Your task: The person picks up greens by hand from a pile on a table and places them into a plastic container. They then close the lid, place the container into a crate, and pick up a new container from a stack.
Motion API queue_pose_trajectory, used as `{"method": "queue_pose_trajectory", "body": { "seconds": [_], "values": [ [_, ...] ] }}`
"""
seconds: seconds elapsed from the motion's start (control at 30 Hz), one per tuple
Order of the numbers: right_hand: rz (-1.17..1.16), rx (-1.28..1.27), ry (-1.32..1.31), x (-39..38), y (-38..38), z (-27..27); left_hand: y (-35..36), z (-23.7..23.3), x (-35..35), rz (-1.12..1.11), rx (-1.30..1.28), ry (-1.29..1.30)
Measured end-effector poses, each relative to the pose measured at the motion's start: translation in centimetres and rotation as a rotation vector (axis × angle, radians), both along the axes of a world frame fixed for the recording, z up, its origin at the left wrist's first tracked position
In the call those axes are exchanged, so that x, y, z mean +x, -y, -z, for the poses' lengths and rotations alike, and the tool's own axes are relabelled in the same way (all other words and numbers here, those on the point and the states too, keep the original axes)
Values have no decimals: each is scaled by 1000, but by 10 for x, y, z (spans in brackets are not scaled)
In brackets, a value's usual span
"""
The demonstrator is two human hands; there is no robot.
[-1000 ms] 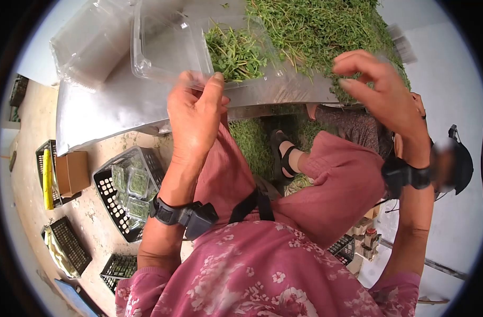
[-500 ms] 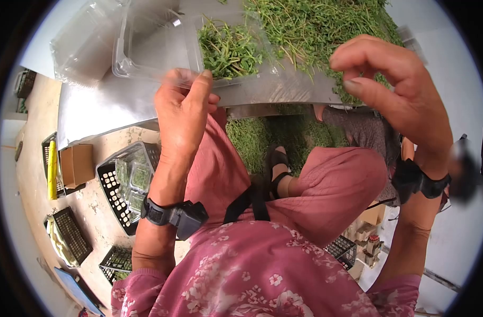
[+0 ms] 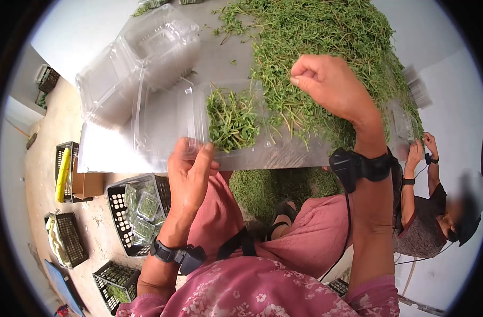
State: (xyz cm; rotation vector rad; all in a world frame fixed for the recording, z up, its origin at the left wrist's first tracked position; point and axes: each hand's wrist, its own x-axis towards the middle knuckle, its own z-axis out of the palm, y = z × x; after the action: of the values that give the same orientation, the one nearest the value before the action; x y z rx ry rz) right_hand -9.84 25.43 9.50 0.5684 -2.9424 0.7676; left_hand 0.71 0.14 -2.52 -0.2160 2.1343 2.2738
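The left hand [image 3: 191,177], fingers pinching the near rim of the half-filled clamshell [image 3: 231,124], steadied it at the worktop's [image 3: 215,58] 6 o'clock edge, while the right hand [image 3: 331,87] clenched greens [image 3: 326,37] at 2 o'clock.

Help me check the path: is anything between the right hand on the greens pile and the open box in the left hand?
Nothing visible does. The right hand pinches greens beside the open box, which the left hand grips at its near edge; only loose greens lie between.
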Motion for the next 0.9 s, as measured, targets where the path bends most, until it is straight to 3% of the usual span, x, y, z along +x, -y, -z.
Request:
{"method": "queue_pose_trajectory", "body": {
  "seconds": [0.17, 0.3, 0.53, 0.57, 0.67, 0.8, 0.9],
  "values": [
    [57, 120, 130, -8, -15, 12, -2, -3, 1, -17, -4, 0],
    [41, 399, 7, -14, -11, 31, -1, -6, 1, -14, -16, 25],
    [116, 540, 50, -21, 3, 55, -2, -3, 2, -31, 8, 6],
    [88, 473, -121, -23, -4, 68, -2, -2, 2, -34, 4, 2],
    [52, 380, 111, -33, -15, 40, -3, -3, 1, -34, 14, -4],
    [46, -4, 78, -23, -29, 19, -5, -6, 2, -46, 7, 4],
    [57, -52, 124, -18, -30, 16, -6, -8, 3, -42, -21, 6]
  ]
}}
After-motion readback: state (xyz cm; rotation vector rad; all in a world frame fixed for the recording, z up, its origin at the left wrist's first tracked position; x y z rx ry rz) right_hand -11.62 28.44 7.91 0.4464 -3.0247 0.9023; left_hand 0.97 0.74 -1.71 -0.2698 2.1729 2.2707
